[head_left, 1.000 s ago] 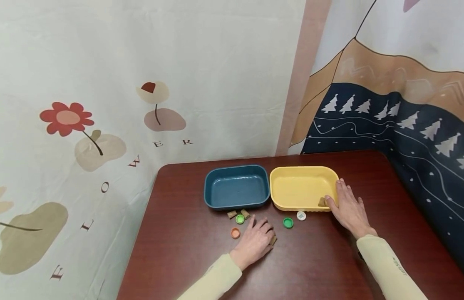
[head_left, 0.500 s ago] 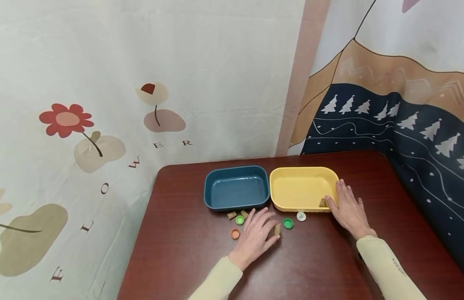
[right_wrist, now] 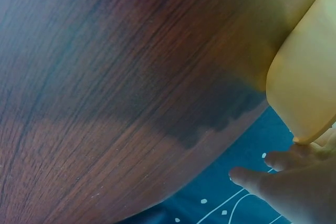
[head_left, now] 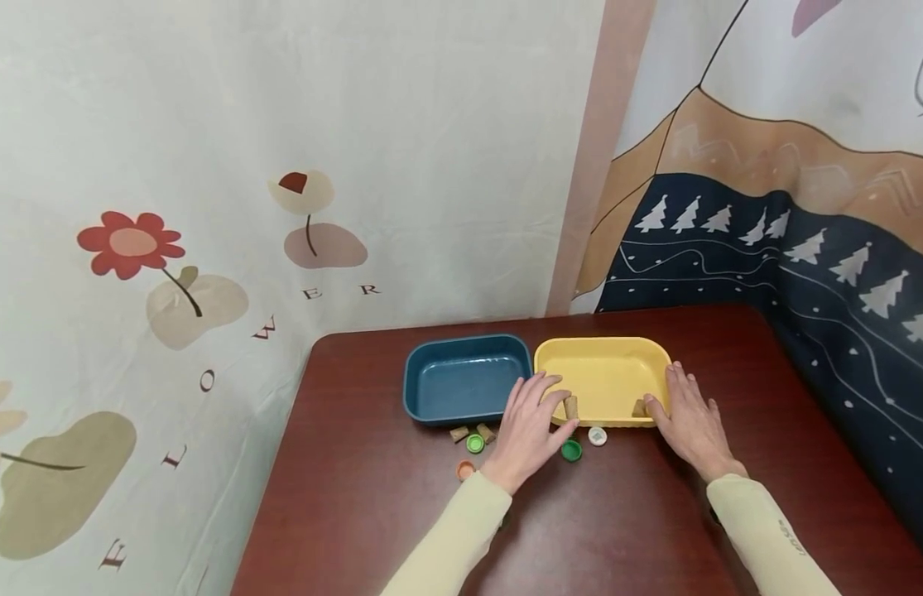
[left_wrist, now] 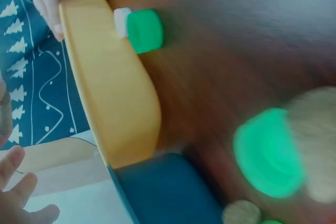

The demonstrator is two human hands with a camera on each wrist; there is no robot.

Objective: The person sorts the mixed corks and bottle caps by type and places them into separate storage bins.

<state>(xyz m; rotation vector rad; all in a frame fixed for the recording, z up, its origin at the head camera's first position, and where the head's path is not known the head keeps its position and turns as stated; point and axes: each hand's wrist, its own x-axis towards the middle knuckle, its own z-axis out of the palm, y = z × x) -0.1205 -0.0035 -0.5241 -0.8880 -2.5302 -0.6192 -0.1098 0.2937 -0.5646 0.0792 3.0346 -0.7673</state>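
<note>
My left hand pinches a small brown cork between thumb and fingers, over the front left part of a yellow tray. In the left wrist view, only some fingers show at the lower left edge. My right hand rests on the tray's right side with its fingers fairly straight and the thumb at the front right corner. Another cork lies inside the tray near that thumb. In the right wrist view, the right hand touches the yellow tray's rim.
A dark blue tray stands to the left of the yellow one. In front lie two corks, a light green cap, an orange cap, a green cap and a white cap on the brown table.
My left hand has picked the cork up from the table and carried it forward and right to the yellow tray. The right hand has stayed on the tray.
</note>
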